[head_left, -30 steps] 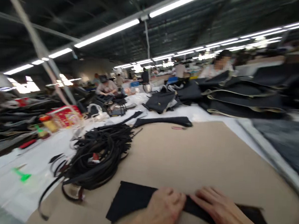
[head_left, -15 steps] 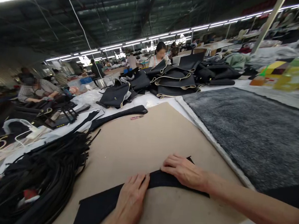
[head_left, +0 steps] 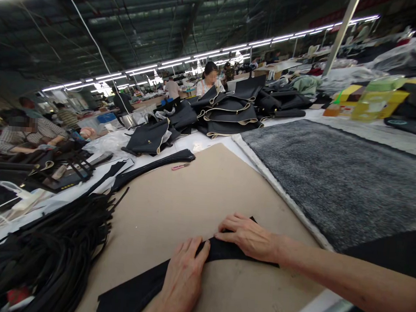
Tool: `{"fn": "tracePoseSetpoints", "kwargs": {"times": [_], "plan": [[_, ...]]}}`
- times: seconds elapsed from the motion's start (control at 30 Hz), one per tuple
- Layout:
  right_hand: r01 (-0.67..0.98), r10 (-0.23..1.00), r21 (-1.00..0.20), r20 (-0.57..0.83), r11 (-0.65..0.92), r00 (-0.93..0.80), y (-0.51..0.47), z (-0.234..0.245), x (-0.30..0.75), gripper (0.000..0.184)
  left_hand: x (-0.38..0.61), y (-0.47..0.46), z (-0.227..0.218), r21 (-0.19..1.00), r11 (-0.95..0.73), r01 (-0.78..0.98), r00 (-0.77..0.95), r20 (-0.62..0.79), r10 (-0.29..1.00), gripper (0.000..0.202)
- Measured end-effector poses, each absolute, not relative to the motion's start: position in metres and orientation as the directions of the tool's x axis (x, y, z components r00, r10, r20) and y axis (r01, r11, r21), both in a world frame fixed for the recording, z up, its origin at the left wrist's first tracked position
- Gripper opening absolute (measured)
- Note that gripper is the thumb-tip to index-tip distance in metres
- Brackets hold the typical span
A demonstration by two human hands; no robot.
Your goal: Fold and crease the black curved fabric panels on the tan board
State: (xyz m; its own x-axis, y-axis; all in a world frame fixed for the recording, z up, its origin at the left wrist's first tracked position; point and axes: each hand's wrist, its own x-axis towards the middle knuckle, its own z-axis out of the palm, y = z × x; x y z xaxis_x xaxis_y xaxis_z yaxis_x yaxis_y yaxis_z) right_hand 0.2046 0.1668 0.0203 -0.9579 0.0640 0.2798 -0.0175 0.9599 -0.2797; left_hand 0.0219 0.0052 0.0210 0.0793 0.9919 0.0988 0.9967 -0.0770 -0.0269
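Observation:
A curved strip of black fabric (head_left: 127,290) lies across a beige board in front of me. My left hand (head_left: 183,273) rests on the strip's middle, fingers bent at its upper edge and thumb pressed close by. Just to the right, my right hand (head_left: 247,235) has its fingers curled over the same upper edge and covers much of the strip's right part. A small dark corner shows beyond its knuckles. The fingertips of both hands are partly hidden, and a short stretch of strip lies bare between them.
The beige board (head_left: 206,184) carries pink thread snips (head_left: 180,166) at its far left edge, beside stacked black strips (head_left: 153,168). A heap of black strips (head_left: 44,249) lies left. Grey fuzzy material (head_left: 328,174) covers the right. Black pieces (head_left: 228,114) are piled ahead; co-workers sit beyond.
The view has swung slightly, so the board and strip appear further left. Both hands stay on the strip; my left thumb sits a little farther from its fingers.

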Motion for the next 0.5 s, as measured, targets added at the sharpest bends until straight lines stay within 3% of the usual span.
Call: {"fn": "tracePoseSetpoints", "kwargs": {"times": [0.13, 0.5], "plan": [[0.031, 0.104, -0.240, 0.294, 0.970, -0.950, 0.177, 0.020, 0.211, 0.034, 0.027, 0.010, 0.021, 0.017, -0.097, 0.995, 0.096, 0.068, 0.993, 0.049], [0.075, 0.141, -0.215, 0.307, 0.974, -0.941, 0.190, 0.014, 0.230, 0.027, 0.039, 0.015, 0.025, -0.097, -0.073, 0.993, 0.082, 0.094, 0.992, 0.064]]}}
